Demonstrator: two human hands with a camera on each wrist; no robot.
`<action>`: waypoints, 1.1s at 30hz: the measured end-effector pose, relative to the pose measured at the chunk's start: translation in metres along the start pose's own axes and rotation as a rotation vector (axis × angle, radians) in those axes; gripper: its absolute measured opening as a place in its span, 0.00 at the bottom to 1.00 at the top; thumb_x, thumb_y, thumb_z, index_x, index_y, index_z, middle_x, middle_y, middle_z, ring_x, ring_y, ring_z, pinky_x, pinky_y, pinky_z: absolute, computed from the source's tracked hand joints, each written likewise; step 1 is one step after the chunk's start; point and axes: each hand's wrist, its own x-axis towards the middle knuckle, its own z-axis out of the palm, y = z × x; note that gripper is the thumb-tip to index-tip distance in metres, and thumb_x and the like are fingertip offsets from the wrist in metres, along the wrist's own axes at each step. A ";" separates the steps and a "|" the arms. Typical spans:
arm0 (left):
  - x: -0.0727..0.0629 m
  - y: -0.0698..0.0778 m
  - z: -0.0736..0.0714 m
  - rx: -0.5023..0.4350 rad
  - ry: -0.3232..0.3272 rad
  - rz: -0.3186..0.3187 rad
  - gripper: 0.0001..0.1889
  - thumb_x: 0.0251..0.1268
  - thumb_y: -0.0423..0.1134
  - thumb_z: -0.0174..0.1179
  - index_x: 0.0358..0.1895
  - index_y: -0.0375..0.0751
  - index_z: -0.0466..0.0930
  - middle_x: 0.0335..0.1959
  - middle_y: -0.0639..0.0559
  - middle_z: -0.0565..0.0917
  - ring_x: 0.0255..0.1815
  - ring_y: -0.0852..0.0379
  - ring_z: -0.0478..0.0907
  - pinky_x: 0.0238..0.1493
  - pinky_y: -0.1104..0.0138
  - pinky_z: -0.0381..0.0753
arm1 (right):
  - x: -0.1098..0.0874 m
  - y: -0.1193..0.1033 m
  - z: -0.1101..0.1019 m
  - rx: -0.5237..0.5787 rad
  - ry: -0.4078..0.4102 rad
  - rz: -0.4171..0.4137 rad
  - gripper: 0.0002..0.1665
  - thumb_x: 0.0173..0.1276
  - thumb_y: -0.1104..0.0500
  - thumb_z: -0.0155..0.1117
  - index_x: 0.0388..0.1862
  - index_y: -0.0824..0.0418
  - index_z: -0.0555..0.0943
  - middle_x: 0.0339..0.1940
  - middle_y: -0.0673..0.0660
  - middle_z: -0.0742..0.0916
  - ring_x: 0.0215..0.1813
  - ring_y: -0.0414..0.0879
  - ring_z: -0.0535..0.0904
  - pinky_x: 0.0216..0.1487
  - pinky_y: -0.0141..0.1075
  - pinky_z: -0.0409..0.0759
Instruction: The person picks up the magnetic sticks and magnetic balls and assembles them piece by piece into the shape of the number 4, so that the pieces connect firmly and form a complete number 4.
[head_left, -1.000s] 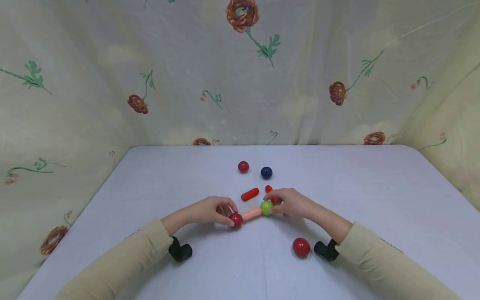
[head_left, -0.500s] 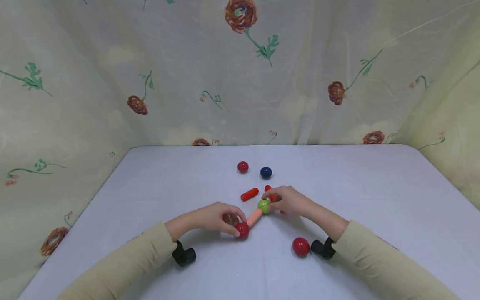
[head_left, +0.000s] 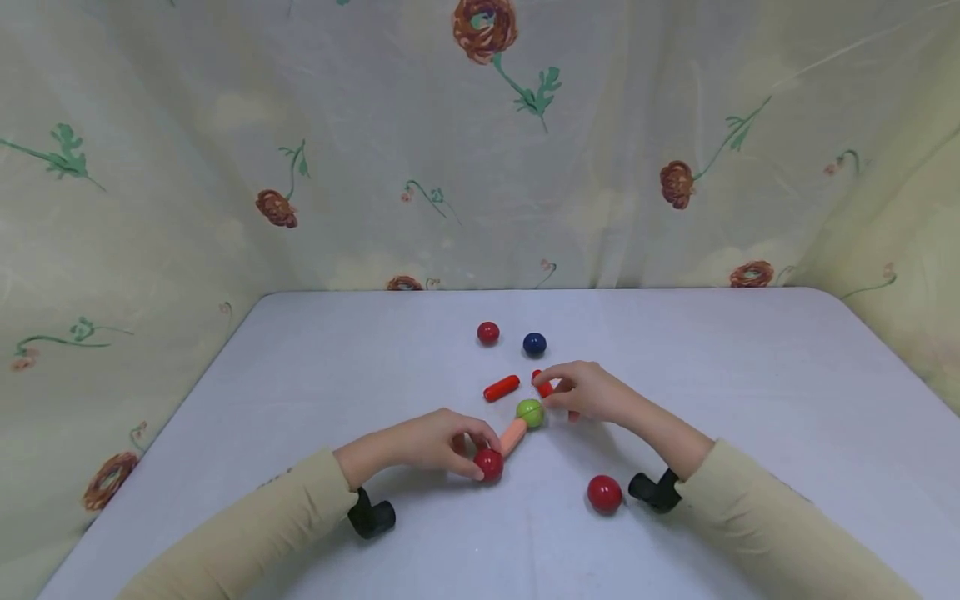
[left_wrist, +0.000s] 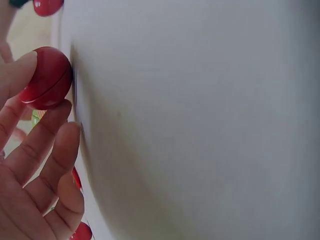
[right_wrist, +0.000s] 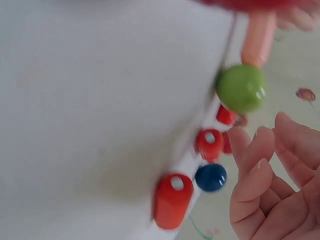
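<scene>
My left hand (head_left: 441,442) pinches a glossy red ball (head_left: 489,466) between thumb and fingers, low over the table; a seam circles the ball (left_wrist: 49,80) in the left wrist view. A pale pink rod (head_left: 513,437) runs from that ball to a lime green ball (head_left: 529,413), and its far end meets the green one. Just right of the green ball, my right hand (head_left: 598,393) hovers with loosely bent fingers and holds nothing. In the right wrist view a gap separates its fingertips from the green ball (right_wrist: 242,88).
Behind the hands lie a red rod (head_left: 501,388), a second red rod (head_left: 542,383) partly covered by the right hand, a red ball (head_left: 487,333) and a dark blue ball (head_left: 535,344). Nearer, another red ball (head_left: 604,494) sits by the right wrist. A nearby red rod (right_wrist: 173,201) shows a metallic end.
My left hand has carried the red ball right and nearer, swinging the pink rod steeper. The right hand has let go of the green ball and drawn slightly away.
</scene>
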 end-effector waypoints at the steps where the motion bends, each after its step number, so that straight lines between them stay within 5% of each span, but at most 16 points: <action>1: 0.000 0.001 0.001 0.002 0.004 0.002 0.17 0.53 0.36 0.65 0.47 0.52 0.78 0.40 0.58 0.79 0.39 0.60 0.72 0.39 0.72 0.74 | -0.001 0.001 -0.004 0.002 0.010 0.002 0.22 0.62 0.61 0.61 0.56 0.59 0.75 0.40 0.59 0.82 0.22 0.46 0.74 0.27 0.33 0.75; 11: -0.006 0.011 0.013 0.017 0.066 -0.029 0.16 0.52 0.38 0.67 0.45 0.54 0.78 0.36 0.61 0.79 0.33 0.62 0.72 0.33 0.73 0.74 | -0.007 0.019 -0.029 -0.010 0.053 0.023 0.22 0.63 0.61 0.60 0.57 0.63 0.73 0.41 0.62 0.82 0.26 0.45 0.76 0.33 0.38 0.79; 20: -0.009 0.021 0.021 0.044 0.119 -0.033 0.14 0.50 0.40 0.68 0.41 0.52 0.77 0.34 0.61 0.80 0.29 0.64 0.72 0.30 0.74 0.73 | -0.007 0.036 -0.025 -0.081 -0.025 0.113 0.21 0.63 0.60 0.59 0.56 0.63 0.74 0.33 0.57 0.78 0.24 0.44 0.72 0.29 0.31 0.73; 33: 0.000 0.030 0.026 0.032 0.118 -0.048 0.14 0.48 0.42 0.69 0.40 0.50 0.77 0.34 0.63 0.79 0.30 0.65 0.72 0.32 0.75 0.73 | -0.010 0.037 -0.015 -0.167 0.014 0.038 0.04 0.58 0.63 0.65 0.32 0.61 0.80 0.23 0.53 0.77 0.29 0.43 0.70 0.29 0.31 0.70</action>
